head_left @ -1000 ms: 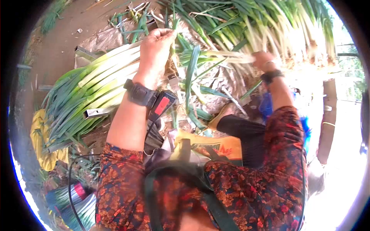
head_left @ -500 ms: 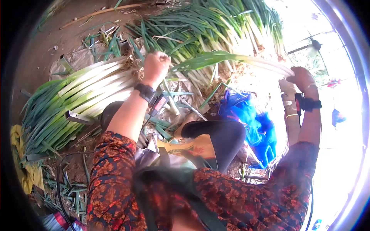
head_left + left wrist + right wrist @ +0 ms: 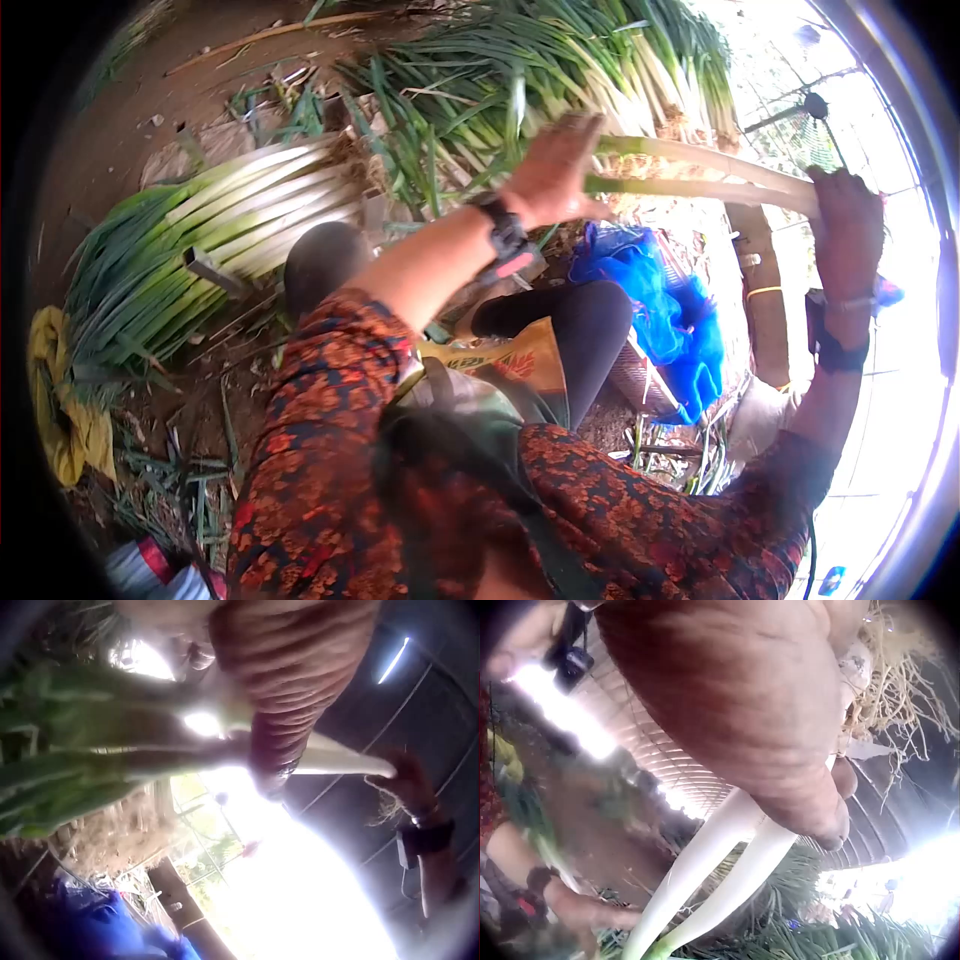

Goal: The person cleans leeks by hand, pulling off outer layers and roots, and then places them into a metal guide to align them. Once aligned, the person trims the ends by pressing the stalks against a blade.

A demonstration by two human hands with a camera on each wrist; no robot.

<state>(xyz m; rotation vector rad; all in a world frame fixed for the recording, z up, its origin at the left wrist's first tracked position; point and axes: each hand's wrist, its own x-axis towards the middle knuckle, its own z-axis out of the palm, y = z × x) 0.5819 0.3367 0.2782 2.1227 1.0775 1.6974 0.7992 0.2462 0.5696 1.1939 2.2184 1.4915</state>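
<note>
My right hand (image 3: 848, 225) grips two long green onions by their root ends, raised at the right in the head view. Pale roots (image 3: 907, 682) stick out past its fingers in the right wrist view. The white stalks (image 3: 720, 165) stretch leftward toward my left hand (image 3: 555, 170). That hand lies across their greener part with fingers fairly straight and thumb spread, blurred in the head view. Seen from the left wrist, the stalks pass behind a thumb (image 3: 274, 742), and green leaves (image 3: 82, 750) trail off to the left.
A trimmed bundle of green onions (image 3: 230, 215) lies at left beside a metal bar (image 3: 212, 270). Behind the hands is a large pile of onions (image 3: 560, 65). A blue cloth (image 3: 650, 290) covers part of a basket (image 3: 640, 380) near my knee. Yellow cloth (image 3: 60, 400) lies far left.
My right hand has drawn the green onions away to the right and raised them. My left hand, earlier near the trimmed bundle with curled fingers, has moved right onto the stalks.
</note>
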